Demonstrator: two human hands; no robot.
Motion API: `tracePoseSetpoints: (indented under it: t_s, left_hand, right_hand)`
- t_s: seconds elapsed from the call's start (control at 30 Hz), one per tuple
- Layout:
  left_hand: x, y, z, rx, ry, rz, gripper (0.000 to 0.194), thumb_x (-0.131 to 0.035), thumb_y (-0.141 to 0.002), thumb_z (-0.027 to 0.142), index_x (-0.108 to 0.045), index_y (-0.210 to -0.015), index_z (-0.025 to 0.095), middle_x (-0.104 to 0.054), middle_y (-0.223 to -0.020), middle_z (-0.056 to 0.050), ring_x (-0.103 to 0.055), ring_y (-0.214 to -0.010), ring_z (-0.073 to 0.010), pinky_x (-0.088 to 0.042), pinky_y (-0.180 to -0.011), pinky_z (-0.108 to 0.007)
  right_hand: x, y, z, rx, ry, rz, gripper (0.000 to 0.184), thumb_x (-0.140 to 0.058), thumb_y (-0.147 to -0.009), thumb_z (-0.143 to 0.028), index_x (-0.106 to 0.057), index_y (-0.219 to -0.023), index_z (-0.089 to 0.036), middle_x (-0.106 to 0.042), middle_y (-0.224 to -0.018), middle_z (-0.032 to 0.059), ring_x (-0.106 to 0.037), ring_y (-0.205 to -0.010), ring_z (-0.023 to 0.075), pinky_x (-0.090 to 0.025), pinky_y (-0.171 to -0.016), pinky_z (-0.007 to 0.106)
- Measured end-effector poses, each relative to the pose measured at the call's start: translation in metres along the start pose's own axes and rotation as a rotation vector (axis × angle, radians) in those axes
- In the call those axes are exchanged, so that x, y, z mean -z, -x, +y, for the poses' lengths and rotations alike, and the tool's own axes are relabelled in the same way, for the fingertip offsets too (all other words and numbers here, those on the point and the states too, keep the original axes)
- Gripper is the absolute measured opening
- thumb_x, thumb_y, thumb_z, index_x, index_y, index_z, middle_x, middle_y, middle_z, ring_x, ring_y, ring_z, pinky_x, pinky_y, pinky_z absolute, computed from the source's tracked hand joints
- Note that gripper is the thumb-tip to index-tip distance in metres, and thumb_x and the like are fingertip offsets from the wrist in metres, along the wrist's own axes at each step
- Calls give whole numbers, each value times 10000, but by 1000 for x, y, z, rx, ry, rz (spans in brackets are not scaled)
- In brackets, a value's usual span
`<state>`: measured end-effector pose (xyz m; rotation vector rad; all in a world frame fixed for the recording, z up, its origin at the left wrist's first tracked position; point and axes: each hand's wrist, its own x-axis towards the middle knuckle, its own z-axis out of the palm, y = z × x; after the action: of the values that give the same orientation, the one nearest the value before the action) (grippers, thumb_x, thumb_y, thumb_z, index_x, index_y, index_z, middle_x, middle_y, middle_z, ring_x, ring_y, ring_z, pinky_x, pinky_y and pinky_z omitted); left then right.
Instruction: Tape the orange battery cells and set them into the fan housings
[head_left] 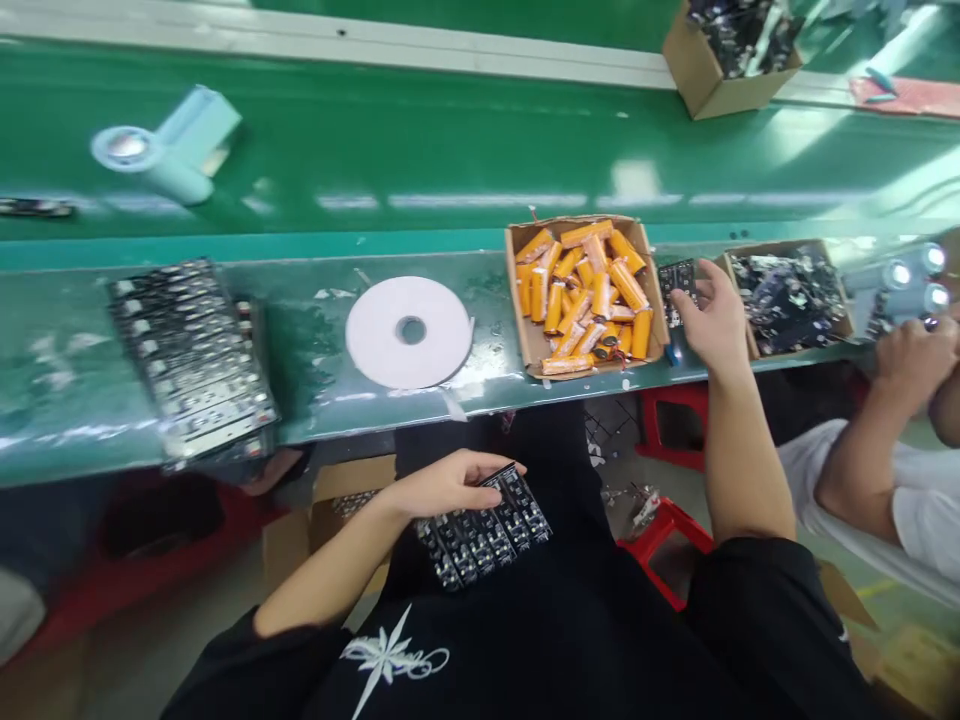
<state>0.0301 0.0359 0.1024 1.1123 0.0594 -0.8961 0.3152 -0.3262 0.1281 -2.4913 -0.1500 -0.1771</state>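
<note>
The right hand's fingers were narrow on a small black circuit board [669,277], the thumb on its face and the other fingers at its right edge. That right hand [716,315] reached in over the desk [307,385] from the near side, so the board lay just left of its palm, its long axis running roughly near to far. Whether the board touched the desk below could not be told.

The left hand [442,487] was closed on a larger circuit panel [487,540], thumb over the face near the far edge. The panel was on the near side of the desk, above the lap, its long axis slanting from near left to far right. It lay left of the small board and nearer the body, well apart from it.

Just left of the small board stood a cardboard box [528,345] of orange batteries [628,285]; the right hand was much the nearer of the two to it. Just right of that hand was a second box [843,318], full of dark parts [795,295].

Farther out, a white roll [375,330] lay flat left of the batteries, and a slanting stack of circuit panels [202,350] sat beyond it to the left. A co-worker's hands [911,355] were at the far right.
</note>
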Motion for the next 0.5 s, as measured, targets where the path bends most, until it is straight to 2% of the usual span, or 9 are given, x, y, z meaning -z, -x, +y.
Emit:
tracePoseSetpoints:
  t_s: [0.07,0.13,0.2,0.27,0.33,0.4,0.5]
  left_hand:
    - [2,3,7,-36,55,80,622,-955,-766,578,-849,-1225,173,-843,-1058,-129,-780,-901,-244,-608,-825,-319]
    - [9,12,17,-119,82,172,633,-955,-736,638,-869,-1123,145,-839,-995,-137,-769,-844,-241,-599,-783,-313]
    - [22,29,31,-238,51,318,630,-934,-756,657,-869,-1101,134,-836,-983,-139,-771,-865,-250,-603,-817,-327]
    - [39,55,46,-367,-30,555,630,-927,-771,648,-862,-1129,134,-837,-1020,-138,-777,-958,-280,-607,-916,-361]
    - [60,86,60,-454,-139,850,640,-930,-765,642,-856,-1154,138,-835,-1074,-136,-768,-1063,-312,-591,-1013,-392]
    - [89,117,72,-496,-260,1118,688,-933,-740,665,-846,-1180,144,-830,-1126,-129,-749,-1136,-334,-575,-1068,-411]
    - [141,152,82,-532,-444,1419,766,-828,-788,762,-810,-1245,147,-805,-1217,-129,-713,-1219,-354,-562,-1114,-444]
  right_hand:
    - [-11,-10,-2,-15,25,-67,638,-718,-914,-468,-665,-1451,-127,-776,-1255,246,-748,-956,341,-601,-928,531]
    - [-19,-14,0,76,53,-127,517,-651,-924,-505,-747,-1318,-184,-789,-1221,253,-738,-986,385,-568,-915,562]
    - [-26,-16,8,204,106,-65,441,-575,-926,-543,-777,-1167,-235,-788,-1170,275,-722,-1076,455,-524,-950,622]
    - [-32,-15,17,291,125,-15,403,-535,-919,-535,-763,-1139,-286,-772,-1198,283,-698,-1177,495,-491,-984,657]
    - [-35,-16,25,323,137,6,385,-530,-891,-508,-749,-1144,-317,-769,-1216,272,-686,-1219,503,-474,-992,664]
    - [-36,-17,33,332,181,11,437,-522,-850,-510,-745,-1145,-277,-778,-1190,269,-695,-1198,514,-471,-974,660]
    - [-38,-22,44,391,275,13,570,-463,-833,-525,-747,-1154,-149,-784,-1143,287,-725,-1141,515,-494,-923,625]
